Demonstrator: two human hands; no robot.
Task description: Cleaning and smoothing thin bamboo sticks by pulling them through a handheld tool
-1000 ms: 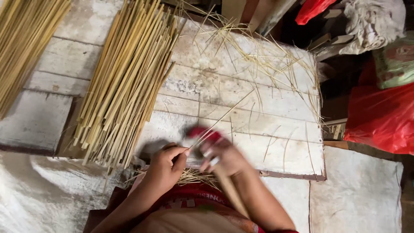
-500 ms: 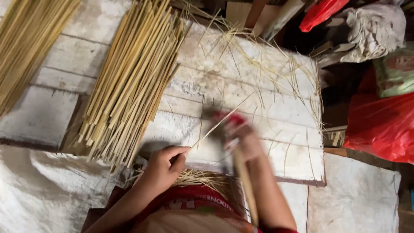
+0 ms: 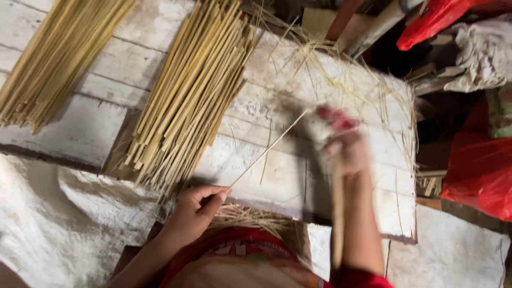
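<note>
**Yellow stick pinched in the left hand**

Yellow and thin, one bamboo stick (image 3: 266, 151) sits between the thumb and fingers of the left hand (image 3: 193, 212). The fingers are closed tight on its near end. From that pinch the stick slants up and away to the right, over the white wooden boards (image 3: 277, 176).

At the far end of the stick is the right hand (image 3: 345, 148). It is blurry. It looks curled around something with a red part (image 3: 336, 118), but I cannot tell what that thing is or how tight the hand holds it. I cannot tell if it touches the stick either.

Just below the left hand, close to the person's body, lies a small heap of thin dry shavings (image 3: 250, 217). They rest on the near edge of the boards, by the red clothes (image 3: 240, 250).

Up and to the left of the pinch lies a big bundle of yellow sticks (image 3: 189, 90), side by side on the boards. Its near ends almost reach the left hand. Farther left is a second bundle (image 3: 56, 56), well apart from the first.

Beyond the right hand, loose straw-like strands (image 3: 352, 80) are scattered over the far boards.

To the left of the left hand is white cloth sacking (image 3: 58, 224). Far off to the right are red plastic bags (image 3: 477, 165) and a pale rag (image 3: 480, 53).
</note>
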